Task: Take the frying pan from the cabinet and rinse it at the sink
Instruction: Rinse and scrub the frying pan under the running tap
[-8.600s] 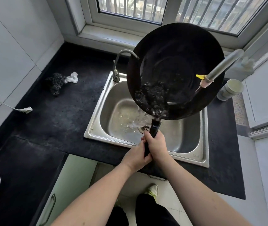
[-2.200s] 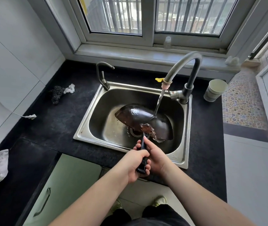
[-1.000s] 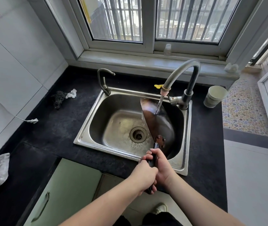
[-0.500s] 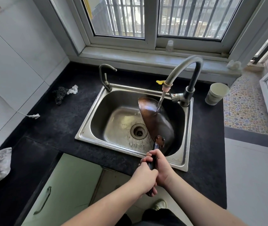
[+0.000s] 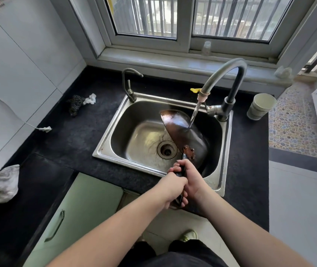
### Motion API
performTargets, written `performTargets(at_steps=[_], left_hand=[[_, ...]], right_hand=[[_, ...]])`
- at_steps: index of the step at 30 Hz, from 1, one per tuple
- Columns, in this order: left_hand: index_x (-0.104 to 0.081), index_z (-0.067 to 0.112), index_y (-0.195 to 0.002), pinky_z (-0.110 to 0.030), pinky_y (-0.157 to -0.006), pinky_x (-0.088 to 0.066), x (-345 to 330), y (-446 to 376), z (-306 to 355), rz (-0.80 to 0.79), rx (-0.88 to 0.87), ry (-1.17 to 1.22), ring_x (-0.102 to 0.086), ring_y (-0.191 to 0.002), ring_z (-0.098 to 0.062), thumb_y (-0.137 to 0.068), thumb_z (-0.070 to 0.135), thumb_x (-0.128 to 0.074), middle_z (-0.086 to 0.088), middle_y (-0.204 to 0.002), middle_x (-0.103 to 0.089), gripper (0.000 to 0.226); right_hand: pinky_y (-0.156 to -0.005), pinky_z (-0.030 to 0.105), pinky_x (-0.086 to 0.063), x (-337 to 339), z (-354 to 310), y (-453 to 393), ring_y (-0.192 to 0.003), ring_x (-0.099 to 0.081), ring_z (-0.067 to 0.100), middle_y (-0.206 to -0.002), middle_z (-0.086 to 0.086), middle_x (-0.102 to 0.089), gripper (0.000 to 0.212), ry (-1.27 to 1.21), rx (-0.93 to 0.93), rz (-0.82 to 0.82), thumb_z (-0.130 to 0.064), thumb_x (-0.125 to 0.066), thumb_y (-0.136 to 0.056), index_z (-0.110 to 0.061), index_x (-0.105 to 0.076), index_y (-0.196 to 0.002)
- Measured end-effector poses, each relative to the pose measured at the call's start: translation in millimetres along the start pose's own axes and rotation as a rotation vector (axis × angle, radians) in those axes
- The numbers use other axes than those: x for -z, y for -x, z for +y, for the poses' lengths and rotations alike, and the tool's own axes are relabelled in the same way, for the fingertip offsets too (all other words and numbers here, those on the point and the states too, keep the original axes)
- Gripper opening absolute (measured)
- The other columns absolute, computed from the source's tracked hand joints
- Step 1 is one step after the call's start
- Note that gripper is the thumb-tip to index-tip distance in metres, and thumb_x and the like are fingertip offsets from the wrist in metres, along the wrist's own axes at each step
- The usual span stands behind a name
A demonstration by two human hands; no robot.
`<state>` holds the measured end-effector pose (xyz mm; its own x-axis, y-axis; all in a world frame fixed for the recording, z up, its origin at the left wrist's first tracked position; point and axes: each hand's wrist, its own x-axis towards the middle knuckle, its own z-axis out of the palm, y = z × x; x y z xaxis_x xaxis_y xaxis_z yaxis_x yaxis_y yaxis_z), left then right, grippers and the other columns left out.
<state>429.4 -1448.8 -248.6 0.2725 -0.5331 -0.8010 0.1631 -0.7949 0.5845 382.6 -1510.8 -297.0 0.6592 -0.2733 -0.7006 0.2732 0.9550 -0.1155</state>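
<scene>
The dark frying pan (image 5: 184, 132) stands tilted on its edge inside the steel sink (image 5: 115, 130), its underside facing right and up. Water runs from the curved tap (image 5: 221, 74) onto that underside. Both hands grip the pan's black handle over the sink's front rim: my left hand (image 5: 173, 186) lower on the handle, my right hand (image 5: 189, 176) just above it and nearer the pan. The pan's inner face is turned away to the left and hidden.
A small second tap (image 5: 128, 83) stands at the sink's back left. A scouring pad with a white scrap (image 5: 78, 102) lies on the black counter (image 5: 67, 141) to the left, a paper cup (image 5: 260, 106) to the right. A green cabinet door (image 5: 80, 211) stands open below.
From flat and upside down in the basin, the pan has been turned onto its edge at the sink's right side. Over the last half second it has barely moved.
</scene>
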Motion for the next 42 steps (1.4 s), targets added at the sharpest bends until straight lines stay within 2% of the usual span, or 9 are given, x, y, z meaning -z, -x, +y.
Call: performTargets(at_steps=[4, 10, 16, 21, 24, 30, 34, 38, 42], left_hand=[[-0.041, 0.022, -0.119, -0.014, -0.037, -0.037, 4.9, -1.0, 10.6, -0.036, 0.023, 0.117, -0.043, -0.03, -0.014, -0.091, 0.01, -0.04, -0.008, -0.057, -0.044, 0.03], [-0.044, 0.025, -0.093, -0.014, -0.036, -0.036, 10.2, -5.0, 17.9, -0.074, 0.055, 0.238, -0.042, -0.032, -0.012, -0.094, 0.013, -0.041, -0.007, -0.058, -0.042, 0.013], [-0.041, 0.03, -0.096, -0.015, -0.036, -0.038, 24.7, -2.6, 10.3, -0.111, 0.09, 0.383, -0.044, -0.034, -0.012, -0.094, 0.013, -0.046, -0.007, -0.058, -0.047, 0.017], [-0.043, 0.021, -0.096, -0.016, -0.036, -0.041, 37.9, -1.7, 6.2, -0.152, 0.108, 0.467, -0.05, -0.037, -0.012, -0.092, 0.012, -0.051, -0.007, -0.058, -0.051, 0.012], [-0.05, 0.013, -0.084, -0.016, -0.035, -0.043, 47.7, -0.2, 8.5, -0.196, 0.102, 0.523, -0.053, -0.038, -0.009, -0.09, 0.01, -0.053, -0.006, -0.057, -0.054, 0.008], [-0.051, 0.007, -0.08, -0.016, -0.035, -0.046, 70.0, 1.5, 4.4, -0.285, 0.111, 0.662, -0.055, -0.039, -0.009, -0.089, 0.005, -0.049, -0.007, -0.057, -0.056, 0.009], [-0.054, 0.007, -0.078, -0.016, -0.035, -0.046, 90.3, 4.5, 1.1, -0.335, 0.112, 0.616, -0.057, -0.041, -0.009, -0.09, 0.01, -0.049, -0.007, -0.058, -0.059, 0.013], [-0.056, 0.012, -0.075, -0.016, -0.037, -0.044, 100.8, 8.5, -2.4, -0.371, 0.115, 0.514, -0.055, -0.04, -0.009, -0.088, 0.015, -0.05, -0.002, -0.055, -0.057, 0.015], [-0.053, 0.016, -0.084, -0.016, -0.035, -0.042, 107.9, 6.6, -12.5, -0.4, 0.123, 0.522, -0.054, -0.039, -0.009, -0.089, 0.016, -0.051, -0.002, -0.055, -0.056, 0.005]], right_hand=[[-0.066, 0.027, -0.044, -3.0, -5.9, -3.6, -0.056, -0.057, 0.014, -0.05, -0.006, -0.048, 0.033, 0.071, 0.006, 0.0, -0.031, -0.048, -0.096, -0.016, -0.044, -0.067], [-0.057, 0.027, -0.046, -13.1, -9.2, -0.9, -0.044, -0.057, 0.013, -0.05, -0.003, -0.055, 0.045, 0.21, 0.004, 0.071, -0.042, -0.049, -0.097, -0.014, -0.045, -0.062], [-0.06, 0.029, -0.053, -17.8, -3.1, -6.0, -0.065, -0.062, 0.016, -0.051, -0.002, -0.056, 0.037, 0.273, 0.003, 0.146, -0.037, -0.055, -0.096, -0.012, -0.05, -0.069], [-0.057, 0.026, -0.053, -18.8, 3.3, -12.4, -0.059, -0.064, 0.015, -0.061, -0.002, -0.06, 0.03, 0.323, -0.014, 0.144, -0.036, -0.058, -0.094, -0.012, -0.057, -0.074], [-0.052, 0.024, -0.052, -23.4, 7.3, -14.8, -0.051, -0.061, 0.012, -0.063, -0.002, -0.06, 0.026, 0.297, -0.014, 0.112, -0.034, -0.057, -0.092, -0.011, -0.06, -0.079], [-0.037, 0.02, -0.045, -45.4, 19.7, -25.2, -0.037, -0.053, 0.011, -0.056, -0.002, -0.053, 0.031, 0.284, -0.019, 0.134, -0.036, -0.052, -0.092, -0.012, -0.056, -0.074], [-0.023, 0.015, -0.029, -54.9, 25.8, -25.3, -0.023, -0.039, 0.007, -0.051, -0.002, -0.048, 0.032, 0.566, 0.053, 0.221, -0.035, -0.051, -0.096, -0.015, -0.055, -0.071], [-0.026, 0.017, -0.033, -65.9, 31.8, -19.2, -0.026, -0.045, 0.005, -0.043, -0.004, -0.053, 0.034, 0.71, 0.152, 0.302, -0.027, -0.049, -0.1, -0.012, -0.054, -0.07], [-0.037, 0.017, -0.041, -68.6, 41.0, -21.1, -0.036, -0.052, 0.005, -0.066, 0.0, -0.054, 0.032, 0.737, 0.177, 0.336, -0.024, -0.049, -0.1, -0.011, -0.056, -0.071]])
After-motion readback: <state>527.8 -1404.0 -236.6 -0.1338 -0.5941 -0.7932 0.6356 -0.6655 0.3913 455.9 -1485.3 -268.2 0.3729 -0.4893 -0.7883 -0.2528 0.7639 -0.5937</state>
